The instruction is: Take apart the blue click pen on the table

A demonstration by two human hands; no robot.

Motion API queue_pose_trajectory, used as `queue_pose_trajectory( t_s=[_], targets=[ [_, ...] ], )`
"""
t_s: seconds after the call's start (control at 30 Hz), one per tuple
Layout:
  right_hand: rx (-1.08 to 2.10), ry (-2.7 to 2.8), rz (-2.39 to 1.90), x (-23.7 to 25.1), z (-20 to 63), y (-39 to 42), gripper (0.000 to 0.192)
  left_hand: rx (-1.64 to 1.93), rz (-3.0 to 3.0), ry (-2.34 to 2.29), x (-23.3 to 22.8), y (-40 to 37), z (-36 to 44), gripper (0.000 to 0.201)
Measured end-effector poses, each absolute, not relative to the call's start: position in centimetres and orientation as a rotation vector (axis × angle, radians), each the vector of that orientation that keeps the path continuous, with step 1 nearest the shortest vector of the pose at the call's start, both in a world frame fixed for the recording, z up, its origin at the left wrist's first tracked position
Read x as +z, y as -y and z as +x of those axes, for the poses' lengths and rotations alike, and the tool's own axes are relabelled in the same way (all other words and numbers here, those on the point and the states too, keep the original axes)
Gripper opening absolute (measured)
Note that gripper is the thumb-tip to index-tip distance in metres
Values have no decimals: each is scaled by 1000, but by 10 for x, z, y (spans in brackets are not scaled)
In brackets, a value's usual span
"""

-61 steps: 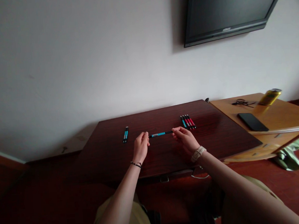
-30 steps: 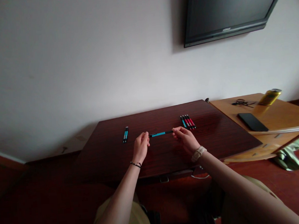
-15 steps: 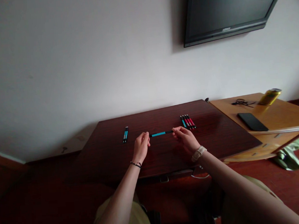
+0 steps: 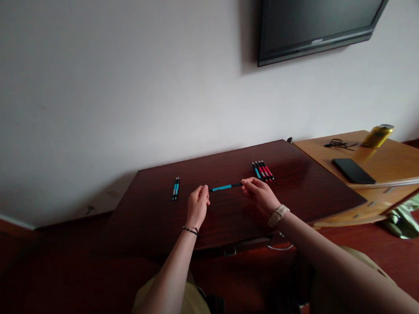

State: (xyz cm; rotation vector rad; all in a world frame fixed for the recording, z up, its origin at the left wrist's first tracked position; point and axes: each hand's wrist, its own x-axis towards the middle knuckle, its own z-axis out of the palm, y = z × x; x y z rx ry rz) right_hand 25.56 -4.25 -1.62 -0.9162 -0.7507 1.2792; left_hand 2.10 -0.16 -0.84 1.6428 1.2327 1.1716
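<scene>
A blue pen with black ends (image 4: 221, 188) stretches sideways between my hands, above the dark wooden table (image 4: 221, 218). My left hand (image 4: 198, 203) pinches its left end, and my right hand (image 4: 257, 192) grips the right end with thumb and fingers. Two blue and black pens (image 4: 176, 188) lie side by side to the left of my left hand. Just beyond my right hand is a row of several pens, with a blue pen (image 4: 256, 170) at its left and red pens (image 4: 267, 170) to the right.
A lighter wooden table (image 4: 392, 163) adjoins on the right, bearing a black phone (image 4: 354, 171), a dark cable (image 4: 338, 143) and a yellow can (image 4: 378, 136). Overhead, a television (image 4: 325, 15) hangs on the wall. Green fabric (image 4: 404, 220) lies on the floor at right.
</scene>
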Motion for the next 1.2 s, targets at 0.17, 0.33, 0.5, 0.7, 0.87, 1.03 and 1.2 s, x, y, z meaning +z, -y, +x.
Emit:
queue_pose_trajectory(
  t_s=[0.17,0.33,0.5,0.7,0.87,1.03,1.2],
  targets=[
    [1266,754,-932,-17,256,42,44,1174,1637,-1216,-7,2,21,46],
    [1262,770,-927,-18,256,42,43,1176,1661,-1228,-7,2,20,45],
    [1255,773,-950,-16,258,44,44,1177,1683,-1262,-13,-1,19,46],
    [1253,772,-937,-14,256,45,44,1187,1694,-1283,-13,-2,19,47],
    [1256,779,-930,-15,255,44,44,1191,1720,-1306,-13,-1,19,47],
    [1270,771,-934,-17,256,44,44,1196,1742,-1319,-12,-1,18,49],
    [1284,757,-910,-17,256,44,39,1196,1754,-1321,-9,1,19,50]
  ],
)
